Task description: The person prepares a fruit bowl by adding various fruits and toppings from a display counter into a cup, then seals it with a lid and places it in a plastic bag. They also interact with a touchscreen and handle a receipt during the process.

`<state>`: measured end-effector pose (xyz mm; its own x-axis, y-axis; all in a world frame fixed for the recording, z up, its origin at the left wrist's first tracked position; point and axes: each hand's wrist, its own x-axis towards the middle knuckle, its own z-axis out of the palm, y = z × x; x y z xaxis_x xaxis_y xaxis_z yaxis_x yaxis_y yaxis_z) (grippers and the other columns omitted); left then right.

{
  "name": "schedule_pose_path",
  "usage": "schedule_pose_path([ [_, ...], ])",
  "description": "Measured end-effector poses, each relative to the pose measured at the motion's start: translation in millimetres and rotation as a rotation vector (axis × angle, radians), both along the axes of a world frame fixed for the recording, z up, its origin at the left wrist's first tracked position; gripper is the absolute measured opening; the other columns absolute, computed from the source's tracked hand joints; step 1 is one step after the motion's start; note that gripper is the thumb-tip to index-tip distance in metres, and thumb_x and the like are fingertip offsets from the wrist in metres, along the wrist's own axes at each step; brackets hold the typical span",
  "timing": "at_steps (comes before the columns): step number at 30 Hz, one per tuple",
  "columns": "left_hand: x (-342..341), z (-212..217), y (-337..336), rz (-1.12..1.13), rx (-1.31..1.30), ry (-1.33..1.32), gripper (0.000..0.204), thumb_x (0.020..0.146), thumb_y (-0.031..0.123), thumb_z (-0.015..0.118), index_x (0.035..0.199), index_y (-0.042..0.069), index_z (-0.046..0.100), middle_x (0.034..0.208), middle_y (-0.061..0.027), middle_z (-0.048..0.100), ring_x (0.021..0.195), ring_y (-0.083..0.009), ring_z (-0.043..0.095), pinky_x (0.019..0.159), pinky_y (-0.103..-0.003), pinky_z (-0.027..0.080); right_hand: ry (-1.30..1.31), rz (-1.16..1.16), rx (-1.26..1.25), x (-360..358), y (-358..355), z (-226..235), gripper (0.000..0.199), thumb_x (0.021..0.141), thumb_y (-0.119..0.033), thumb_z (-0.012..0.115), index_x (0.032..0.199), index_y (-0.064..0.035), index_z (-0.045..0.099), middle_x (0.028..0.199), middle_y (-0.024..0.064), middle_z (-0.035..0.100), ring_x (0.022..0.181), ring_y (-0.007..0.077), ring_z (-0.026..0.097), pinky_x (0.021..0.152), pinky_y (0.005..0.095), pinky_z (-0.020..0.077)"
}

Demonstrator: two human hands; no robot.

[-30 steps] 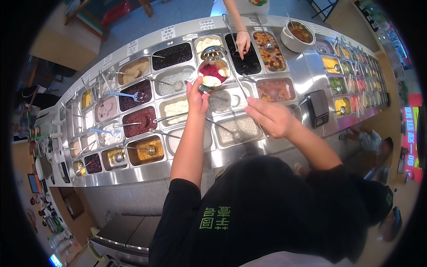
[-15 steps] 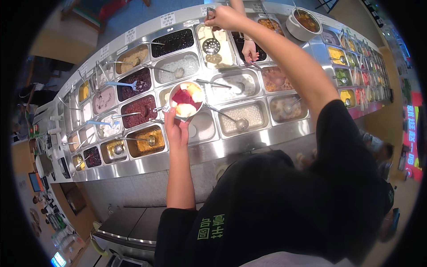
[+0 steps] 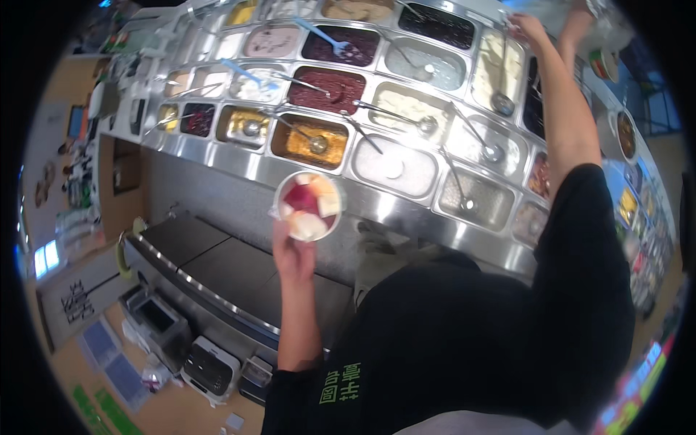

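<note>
A steel toppings counter (image 3: 217, 155). By its near edge, the left hand (image 3: 293, 255) grips a filled dessert cup (image 3: 310, 206), best held level; at its far side, the right hand's (image 3: 527, 29) grip is unclear.

white cup (image 3: 280, 203) (magenta and cream pieces (image 3: 310, 201)), black shirt (image 3: 464, 333)

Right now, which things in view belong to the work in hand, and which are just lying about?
Work in hand, it seems:
cup, in the left hand
ladle and white pieces, by the right hand (grip unclear)

Apparently just lying about:
blue sheets
black-and-white machine
</note>
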<state>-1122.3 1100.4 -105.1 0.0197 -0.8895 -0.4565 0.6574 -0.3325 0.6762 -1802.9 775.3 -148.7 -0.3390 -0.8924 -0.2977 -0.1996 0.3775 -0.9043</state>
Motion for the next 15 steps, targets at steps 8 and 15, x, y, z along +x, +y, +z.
schedule_pose_path([
  [8,133.8,22.8,-20.3,0.063,-0.042,0.135,0.078,0.090,0.028,0.063,0.151,0.005,0.020,0.153,-0.0176,0.029,0.139,-0.0391,0.031,0.110,-0.064,0.032,0.109,-0.283,-0.337,149.7,183.0,67.8,0.030,0.093,-0.017,0.062,0.116,0.0029,0.061,0.096,0.0077,0.069,0.081,0.0132,0.065,0.073,0.0269,0.0529],
  [15,262.8,15.0,-71.2,-0.077,-0.050,0.043,0.080,0.090,0.034,0.063,0.149,0.000,0.021,0.150,-0.0214,0.031,0.135,-0.0410,0.036,0.108,-0.062,0.036,-0.193,-0.544,0.046,384.8,343.7,16.1,0.022,0.094,-0.013,0.059,0.111,0.0010,0.061,0.086,0.0098,0.069,0.071,0.0153,0.066,0.064,0.0284,0.0549],
])
